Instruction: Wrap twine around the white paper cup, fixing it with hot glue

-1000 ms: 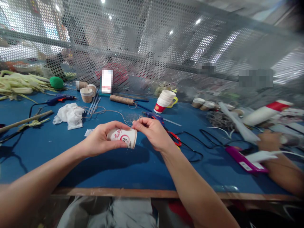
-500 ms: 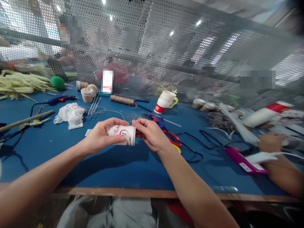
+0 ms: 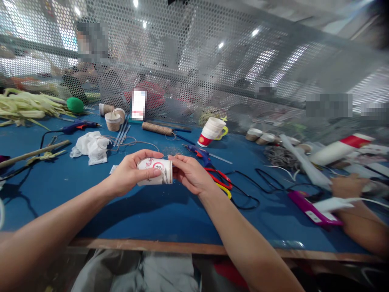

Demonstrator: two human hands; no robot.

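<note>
A white paper cup (image 3: 163, 175) with a red and black print lies on its side in the air over the blue table (image 3: 136, 219). My left hand (image 3: 126, 172) wraps around its body, thumb along the near side. At the open rim, on the right, the closed fingers of my right hand (image 3: 190, 174) pinch the edge; their tips are partly hidden. A thin twine (image 3: 148, 144) runs over the table toward the cup. Behind my right wrist are scissors with red and yellow handles (image 3: 225, 190) and a blue glue gun (image 3: 199, 153).
Stacked paper cups (image 3: 209, 132), a twine roll (image 3: 156, 129), twine-wrapped cups (image 3: 113, 122) and a white cloth bundle (image 3: 91, 147) stand around the back. Husks (image 3: 27, 107) lie left. Another person's hand (image 3: 348, 186) is at the right near a purple box (image 3: 314, 211). A perforated screen (image 3: 188, 52) closes the back.
The cup has turned slightly in my left hand, so its print sits a little differently. My right hand has shifted slightly left at the rim. The view has moved a little.
</note>
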